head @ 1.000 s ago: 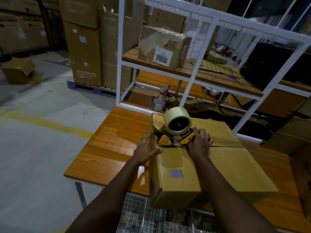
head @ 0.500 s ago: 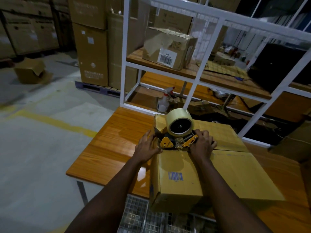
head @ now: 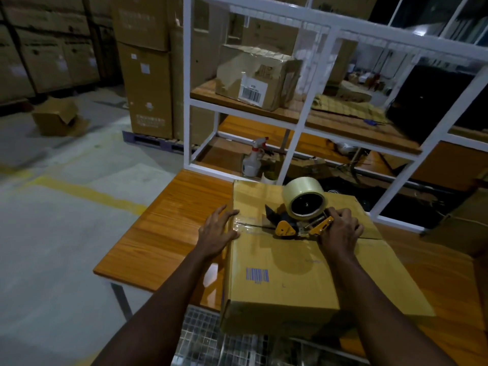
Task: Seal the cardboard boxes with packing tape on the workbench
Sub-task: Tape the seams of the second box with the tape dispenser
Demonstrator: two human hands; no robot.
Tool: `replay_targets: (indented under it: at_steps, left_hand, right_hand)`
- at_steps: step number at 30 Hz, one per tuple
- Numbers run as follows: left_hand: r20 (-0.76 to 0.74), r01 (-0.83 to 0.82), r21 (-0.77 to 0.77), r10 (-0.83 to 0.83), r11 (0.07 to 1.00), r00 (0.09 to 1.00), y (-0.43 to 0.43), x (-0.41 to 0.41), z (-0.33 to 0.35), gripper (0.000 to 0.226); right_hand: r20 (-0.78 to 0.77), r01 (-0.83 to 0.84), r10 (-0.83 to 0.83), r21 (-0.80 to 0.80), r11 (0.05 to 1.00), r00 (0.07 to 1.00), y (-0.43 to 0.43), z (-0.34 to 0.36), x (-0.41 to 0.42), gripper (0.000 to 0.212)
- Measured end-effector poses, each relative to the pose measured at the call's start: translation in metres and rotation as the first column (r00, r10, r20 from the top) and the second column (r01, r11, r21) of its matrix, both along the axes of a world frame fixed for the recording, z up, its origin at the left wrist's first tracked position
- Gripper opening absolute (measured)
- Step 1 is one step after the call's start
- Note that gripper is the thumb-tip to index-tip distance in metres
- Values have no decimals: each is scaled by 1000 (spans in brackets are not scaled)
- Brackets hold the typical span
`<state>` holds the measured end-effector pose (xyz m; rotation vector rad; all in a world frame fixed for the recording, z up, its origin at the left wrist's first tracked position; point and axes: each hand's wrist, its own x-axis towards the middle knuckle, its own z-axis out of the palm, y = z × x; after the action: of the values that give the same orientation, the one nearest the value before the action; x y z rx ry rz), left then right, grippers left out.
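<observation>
A large cardboard box (head: 298,270) with a blue barcode lies on the orange wooden workbench (head: 169,233), its flaps closed along a centre seam. On that seam rests a tape dispenser (head: 298,223) with yellow parts and a roll of clear tape (head: 303,202). My right hand (head: 340,231) grips the dispenser's handle. A short strip of clear tape (head: 244,227) runs from the box's left edge to the dispenser. My left hand (head: 217,231) lies flat with spread fingers on the box's left edge, pressing the tape end.
A white metal shelf frame (head: 295,143) stands behind the bench, holding a crumpled labelled box (head: 256,77) and a spray bottle (head: 253,157). Stacked cartons on a pallet (head: 148,83) stand at the left, a loose box (head: 58,117) on the concrete floor. Wire mesh (head: 211,339) lies below the bench.
The dispenser and my right hand have slid to the right along the seam, leaving tape behind. My left hand stayed at the box's left edge. The view shifted slightly.
</observation>
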<state>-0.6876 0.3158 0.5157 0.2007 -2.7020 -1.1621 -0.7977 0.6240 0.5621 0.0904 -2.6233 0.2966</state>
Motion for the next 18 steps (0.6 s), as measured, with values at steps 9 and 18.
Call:
replay_targets:
  at_steps: [9, 18]
  left_hand:
    - [204, 154, -577, -41, 802, 978, 63, -5, 43, 75]
    - [309, 183, -585, 9, 790, 951, 73, -3, 39, 85]
  right_hand:
    - [-33, -22, 23, 29, 999, 999, 4, -4, 5, 46]
    - [-39, 12, -11, 16, 1000, 999, 45, 3, -1, 44]
